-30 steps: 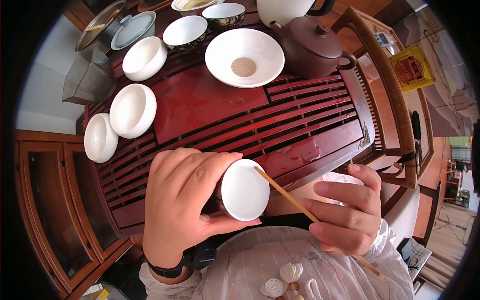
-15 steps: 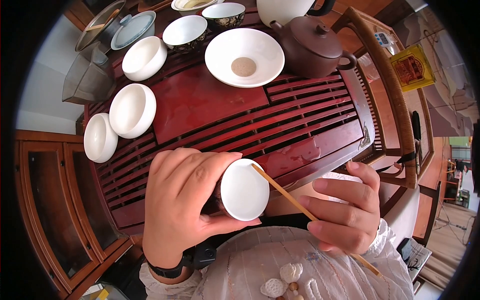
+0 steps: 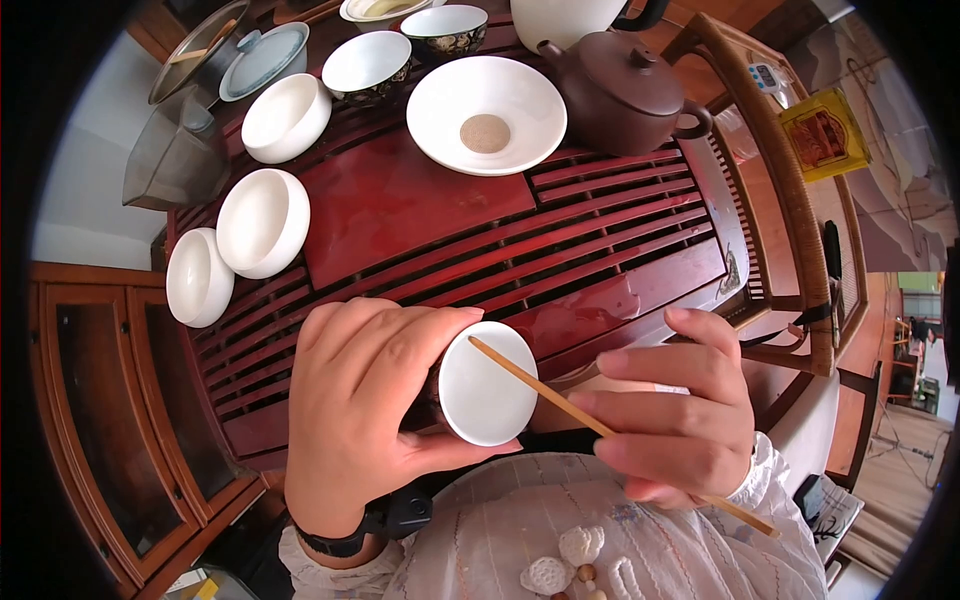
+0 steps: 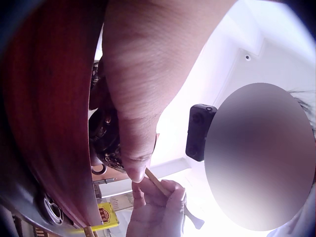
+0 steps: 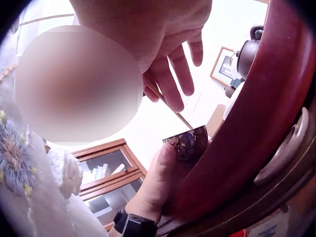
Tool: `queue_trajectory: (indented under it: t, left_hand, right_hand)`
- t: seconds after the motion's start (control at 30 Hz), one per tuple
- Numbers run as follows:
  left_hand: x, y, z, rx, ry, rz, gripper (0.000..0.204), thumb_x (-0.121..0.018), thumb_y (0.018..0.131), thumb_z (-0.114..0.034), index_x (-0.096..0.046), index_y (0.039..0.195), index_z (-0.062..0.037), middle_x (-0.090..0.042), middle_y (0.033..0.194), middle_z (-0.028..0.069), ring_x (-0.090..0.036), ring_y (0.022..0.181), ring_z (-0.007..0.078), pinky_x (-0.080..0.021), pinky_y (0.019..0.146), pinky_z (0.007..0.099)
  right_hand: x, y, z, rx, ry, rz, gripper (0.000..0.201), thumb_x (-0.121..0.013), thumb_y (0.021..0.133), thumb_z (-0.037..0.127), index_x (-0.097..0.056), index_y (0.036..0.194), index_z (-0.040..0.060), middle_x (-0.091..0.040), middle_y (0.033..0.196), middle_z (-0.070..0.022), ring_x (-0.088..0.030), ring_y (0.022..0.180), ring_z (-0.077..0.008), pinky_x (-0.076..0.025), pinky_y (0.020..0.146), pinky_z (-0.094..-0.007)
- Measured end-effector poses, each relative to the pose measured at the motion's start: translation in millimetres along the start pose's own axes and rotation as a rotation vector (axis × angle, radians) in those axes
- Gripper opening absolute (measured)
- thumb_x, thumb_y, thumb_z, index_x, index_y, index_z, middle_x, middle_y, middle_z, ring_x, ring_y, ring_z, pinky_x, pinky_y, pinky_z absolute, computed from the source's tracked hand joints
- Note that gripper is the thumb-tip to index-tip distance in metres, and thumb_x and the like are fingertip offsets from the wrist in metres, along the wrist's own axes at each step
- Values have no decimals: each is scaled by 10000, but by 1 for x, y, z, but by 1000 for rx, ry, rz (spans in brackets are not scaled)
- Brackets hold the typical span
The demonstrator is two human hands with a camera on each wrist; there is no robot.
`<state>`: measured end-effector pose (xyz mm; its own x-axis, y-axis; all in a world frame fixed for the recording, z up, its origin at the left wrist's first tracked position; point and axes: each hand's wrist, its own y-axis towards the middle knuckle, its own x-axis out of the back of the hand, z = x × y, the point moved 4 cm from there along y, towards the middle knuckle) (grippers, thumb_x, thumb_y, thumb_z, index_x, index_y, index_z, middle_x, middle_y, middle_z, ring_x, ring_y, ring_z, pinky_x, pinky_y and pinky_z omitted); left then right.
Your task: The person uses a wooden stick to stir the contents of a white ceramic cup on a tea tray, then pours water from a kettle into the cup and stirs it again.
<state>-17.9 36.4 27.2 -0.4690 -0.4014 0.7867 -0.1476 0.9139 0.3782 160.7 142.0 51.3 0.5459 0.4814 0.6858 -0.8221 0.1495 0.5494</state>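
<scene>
My left hand [image 3: 350, 400] grips a small tea cup [image 3: 490, 395], thumb on the near side and fingers round the far side. The cup is white inside and dark with a pattern outside, as the right wrist view shows on its wall [image 5: 191, 143]. It is tilted so that its mouth faces the head camera. Between thumb and fingers, my right hand [image 3: 685, 410] holds a thin wooden stick [image 3: 565, 404], its tip over the white inside near the far rim. In the left wrist view the stick's other end [image 4: 195, 221] widens and flattens.
A slatted red tea tray [image 3: 420, 220] lies beyond my hands. On it stand a wide white bowl [image 3: 540, 110], a brown teapot [image 3: 635, 95], white cups [image 3: 262, 225] and a dark patterned cup [image 3: 368, 65]. A glass pitcher [image 3: 175, 155] is at left; a rattan shelf [image 3: 800, 220] at right.
My right hand has shifted left, and the stick's tip has moved left across the cup's mouth from the right part of its rim. The left hand and cup stay nearly still.
</scene>
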Motion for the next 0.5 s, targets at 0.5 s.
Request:
queue_trajectory:
  t: [0.5]
  left_hand:
    - [-3,0,4,-28,-138,-119,594,-833,609,-98,-523,1115,-99,-688,1123,55,-625,900,246,-439,825,375]
  right_hand:
    - [2,-21,-16,-84,263,-222,230,-555,951,261,-633,894,52,-696,803,-107,-677,846,-291,-421,939,-489]
